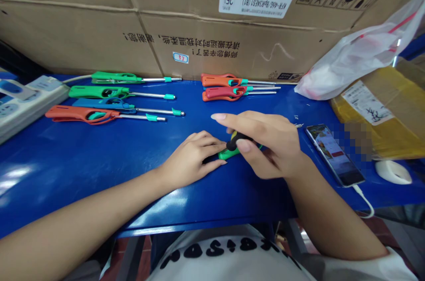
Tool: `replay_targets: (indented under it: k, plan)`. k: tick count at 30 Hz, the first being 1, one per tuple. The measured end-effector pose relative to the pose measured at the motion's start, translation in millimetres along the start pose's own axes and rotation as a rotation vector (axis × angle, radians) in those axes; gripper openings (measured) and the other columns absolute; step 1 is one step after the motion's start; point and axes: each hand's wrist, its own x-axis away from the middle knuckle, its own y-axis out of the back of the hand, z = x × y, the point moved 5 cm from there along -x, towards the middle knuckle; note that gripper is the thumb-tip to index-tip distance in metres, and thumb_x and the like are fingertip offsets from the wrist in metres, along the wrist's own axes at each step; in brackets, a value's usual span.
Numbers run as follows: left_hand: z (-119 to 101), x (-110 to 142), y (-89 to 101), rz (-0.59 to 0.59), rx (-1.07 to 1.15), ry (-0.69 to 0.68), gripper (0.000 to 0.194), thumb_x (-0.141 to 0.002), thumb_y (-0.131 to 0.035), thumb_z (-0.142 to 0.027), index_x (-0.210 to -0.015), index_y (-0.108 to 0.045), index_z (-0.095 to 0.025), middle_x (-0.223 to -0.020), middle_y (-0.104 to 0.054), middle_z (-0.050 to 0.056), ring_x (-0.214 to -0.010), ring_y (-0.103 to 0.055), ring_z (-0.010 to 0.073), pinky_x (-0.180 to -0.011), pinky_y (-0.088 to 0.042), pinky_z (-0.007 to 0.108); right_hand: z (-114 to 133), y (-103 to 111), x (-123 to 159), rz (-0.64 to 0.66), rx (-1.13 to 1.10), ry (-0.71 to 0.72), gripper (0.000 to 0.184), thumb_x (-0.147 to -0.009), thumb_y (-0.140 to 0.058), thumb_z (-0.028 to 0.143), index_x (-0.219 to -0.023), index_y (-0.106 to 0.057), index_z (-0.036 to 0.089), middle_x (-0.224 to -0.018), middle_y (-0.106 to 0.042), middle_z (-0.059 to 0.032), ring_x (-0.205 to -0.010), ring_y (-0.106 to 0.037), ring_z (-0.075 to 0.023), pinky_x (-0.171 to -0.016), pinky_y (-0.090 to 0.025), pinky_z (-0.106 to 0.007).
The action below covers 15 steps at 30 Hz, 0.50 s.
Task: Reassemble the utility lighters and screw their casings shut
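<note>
A green long-necked lighter (226, 154) lies on the blue table, mostly covered by my hands. My left hand (191, 157) pinches its left end between thumb and fingers. My right hand (272, 139) grips a screwdriver (233, 140) with a black and yellow handle over the lighter; its index finger is stretched out to the left. The screwdriver's tip is hidden. Farther back on the left lie green lighters (99, 92), a blue lighter (106, 104) and an orange lighter (83, 113). Beyond my right hand, orange lighters (215, 81) and a red lighter (222, 92) are grouped together.
A large cardboard box (186, 28) stands along the back of the blue table (99, 161). At left is a white power strip (29, 99). On the right are a phone (335, 155) with a cable, a white mouse (393, 172), a taped parcel (388, 113) and a plastic bag (358, 59).
</note>
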Motion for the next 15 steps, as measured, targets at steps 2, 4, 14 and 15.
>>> replay_targets:
  k: [2,4,14,15]
  plan:
    - [-0.2,-0.3,0.5,0.001,0.011,0.008,0.024,-0.099,-0.063,-0.034,-0.12,-0.07,-0.023,-0.121,-0.073,0.006,-0.115,-0.063,0.0273,-0.1,-0.049,0.046,2.4,-1.9,0.9,0.058,-0.084,-0.007,0.042,-0.1,-0.044,0.017,-0.141,-0.055,0.017,-0.104,-0.074,-0.0066,-0.097,-0.071,-0.0166,-0.08,-0.057,-0.029]
    - [-0.4,-0.5,0.3,0.016,0.03,0.023,0.024,-0.1,-0.062,-0.033,-0.12,-0.069,-0.022,-0.121,-0.073,0.007,-0.118,-0.063,0.0283,-0.1,-0.05,0.047,4.2,-5.0,1.6,0.078,-0.124,-0.009,0.045,-0.099,-0.046,0.015,-0.143,-0.054,0.019,-0.11,-0.074,-0.0067,-0.1,-0.071,-0.0168,-0.082,-0.058,-0.029]
    - [-0.5,-0.4,0.1,0.004,0.072,0.069,0.02,-0.099,-0.062,-0.03,-0.115,-0.069,-0.02,-0.118,-0.072,0.008,-0.112,-0.065,0.0263,-0.096,-0.051,0.044,6.4,-9.6,-1.7,-0.047,0.075,0.009,0.019,-0.096,-0.067,0.026,-0.114,-0.069,0.02,-0.082,-0.071,0.0003,-0.072,-0.066,-0.0109,-0.06,-0.047,-0.023]
    - [-0.3,-0.2,0.3,-0.009,0.061,0.058,0.02,-0.099,-0.062,-0.03,-0.115,-0.07,-0.02,-0.115,-0.073,0.008,-0.108,-0.066,0.0256,-0.094,-0.052,0.043,6.6,-8.2,-2.0,-0.057,0.129,0.013,0.017,-0.095,-0.069,0.029,-0.11,-0.07,0.02,-0.076,-0.068,0.002,-0.066,-0.063,-0.0102,-0.057,-0.044,-0.024]
